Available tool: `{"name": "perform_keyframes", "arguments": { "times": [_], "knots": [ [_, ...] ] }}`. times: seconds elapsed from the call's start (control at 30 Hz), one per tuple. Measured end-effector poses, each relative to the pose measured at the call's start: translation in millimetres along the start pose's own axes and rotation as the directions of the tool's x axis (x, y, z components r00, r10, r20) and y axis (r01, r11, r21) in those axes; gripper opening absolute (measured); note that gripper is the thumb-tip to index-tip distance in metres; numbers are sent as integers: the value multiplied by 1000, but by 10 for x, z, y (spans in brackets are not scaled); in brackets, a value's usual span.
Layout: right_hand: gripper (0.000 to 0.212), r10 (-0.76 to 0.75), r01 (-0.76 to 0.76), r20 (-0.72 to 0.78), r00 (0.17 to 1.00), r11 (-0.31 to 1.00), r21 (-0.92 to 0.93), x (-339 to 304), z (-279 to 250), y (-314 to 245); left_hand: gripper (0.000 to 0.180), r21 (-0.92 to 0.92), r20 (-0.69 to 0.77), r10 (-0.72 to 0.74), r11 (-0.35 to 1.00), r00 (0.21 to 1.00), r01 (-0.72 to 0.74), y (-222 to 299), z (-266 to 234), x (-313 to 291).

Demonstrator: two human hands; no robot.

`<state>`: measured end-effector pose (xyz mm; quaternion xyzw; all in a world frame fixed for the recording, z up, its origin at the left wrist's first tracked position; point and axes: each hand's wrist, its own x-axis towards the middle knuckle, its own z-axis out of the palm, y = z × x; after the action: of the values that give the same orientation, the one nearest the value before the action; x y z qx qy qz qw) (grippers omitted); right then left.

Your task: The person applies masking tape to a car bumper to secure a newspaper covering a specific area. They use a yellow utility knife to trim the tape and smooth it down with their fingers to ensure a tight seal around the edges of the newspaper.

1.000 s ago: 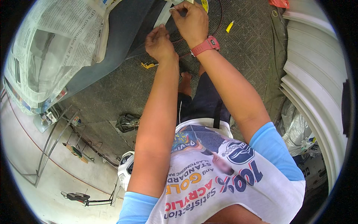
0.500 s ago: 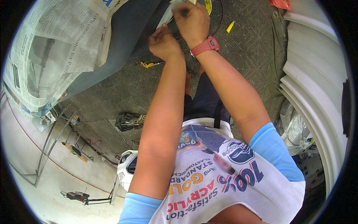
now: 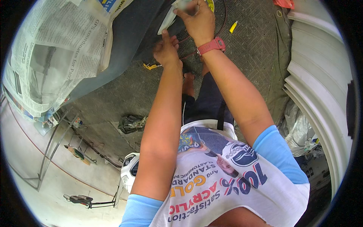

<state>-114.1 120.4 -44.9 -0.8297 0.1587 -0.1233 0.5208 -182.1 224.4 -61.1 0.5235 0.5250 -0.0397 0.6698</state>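
At the top of the view a narrow white strip [image 3: 165,23], like tape or paper, lies along the dark grey panel [image 3: 140,26]. My right hand [image 3: 200,23], with a red watch at its wrist, is closed at the strip's upper end; a blurred patch hides the fingertips. Lower down, my left hand [image 3: 166,50] has its fingers curled, one fingertip at the strip's lower end. A yellow-rimmed round thing [image 3: 211,5] shows partly beyond my right hand.
Newspaper [image 3: 72,45] covers the panel's left part. On the dark textured floor lie a small yellow object [image 3: 233,27], a yellow-handled tool [image 3: 151,66], a thin reddish hose [image 3: 226,19] and a black bag [image 3: 130,123]. White corrugated sheeting [image 3: 317,56] stands at right.
My left hand has moved down and slightly right, uncovering more of the white strip's lower end. My right hand has shifted slightly right and down.
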Motion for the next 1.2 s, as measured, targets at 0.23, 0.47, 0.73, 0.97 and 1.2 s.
{"name": "perform_keyframes", "arguments": {
  "times": [0.23,0.47,0.73,0.97,1.2],
  "knots": [
    [45,-27,25,-52,998,999,-37,57,42,28,40,-340,228,-79,927,970,156,54,-106,85],
    [46,-54,55,-62,997,998,6,35,17,-35,28,-384,312,-131,888,941,251,178,-200,-28],
    [39,-187,177,-124,974,980,-91,-35,70,-71,41,-171,421,-30,979,907,112,270,-191,-236],
    [28,-96,94,-47,994,995,-27,-2,0,-24,48,59,525,264,937,809,-344,436,46,-146],
    [23,-25,27,-38,999,999,30,-4,-18,55,45,-38,627,171,981,760,-189,565,262,-104]
  ]
}}
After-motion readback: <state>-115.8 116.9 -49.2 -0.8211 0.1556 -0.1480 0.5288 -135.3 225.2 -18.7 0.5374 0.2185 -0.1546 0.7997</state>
